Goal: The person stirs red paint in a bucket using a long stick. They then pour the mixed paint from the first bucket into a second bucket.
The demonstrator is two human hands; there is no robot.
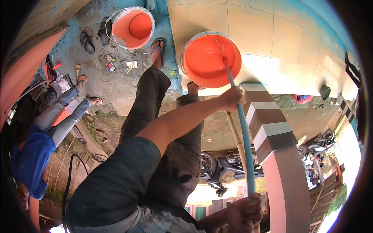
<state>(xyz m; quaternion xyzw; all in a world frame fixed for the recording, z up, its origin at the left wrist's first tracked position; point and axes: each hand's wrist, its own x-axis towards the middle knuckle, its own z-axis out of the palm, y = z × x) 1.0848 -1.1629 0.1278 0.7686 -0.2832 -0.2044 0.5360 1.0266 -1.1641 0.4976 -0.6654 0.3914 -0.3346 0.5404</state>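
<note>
A long blue-green pole (245, 143) slants down into a round bucket (182, 58) of bright orange paint (206, 58); its lower end is hidden in the paint. My left hand (232, 98) is closed around the pole a little above the bucket, with my arm stretched across my legs. Lower in the picture, my right hand (245, 213) wraps round the pole's upper end. The paint's surface is rippled where the pole enters it. The bucket stands on beige tiles (248, 27), close to my foot.
Another paint-coated bucket (117, 29) holds some orange paint, near dark sandals (87, 42). A bamboo pole (236, 138) runs beside the blue-green one. A striped pillar (272, 128) stands at right, with motorcycles (217, 169) beyond. Another person in blue (37, 155) is at left.
</note>
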